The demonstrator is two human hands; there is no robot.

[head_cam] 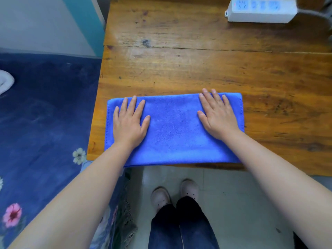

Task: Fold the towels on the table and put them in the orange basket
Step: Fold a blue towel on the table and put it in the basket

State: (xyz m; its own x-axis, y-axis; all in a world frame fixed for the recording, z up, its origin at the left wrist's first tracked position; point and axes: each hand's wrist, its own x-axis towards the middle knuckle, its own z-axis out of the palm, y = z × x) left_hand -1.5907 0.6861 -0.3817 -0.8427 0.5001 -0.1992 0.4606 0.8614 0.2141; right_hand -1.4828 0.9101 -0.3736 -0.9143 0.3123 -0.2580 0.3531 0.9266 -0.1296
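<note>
On one towel (174, 130), two hands.

A white plastic power strip (261, 9) with a row of sockets lies at the far right of the worn brown wooden table (197, 65), its grey cable (316, 14) trailing off to the right edge of view. A dark crack runs across the tabletop from left to right. Left of the table lies a dark blue fabric printed with pink and white flowers (41, 123), and a white cloth object (5, 82) rests on it at the left edge. Below the table's near edge, pale floor tiles (233, 203) show, with two light-coloured perforated shoes (174, 194) and dark trouser legs (181, 229).
</note>
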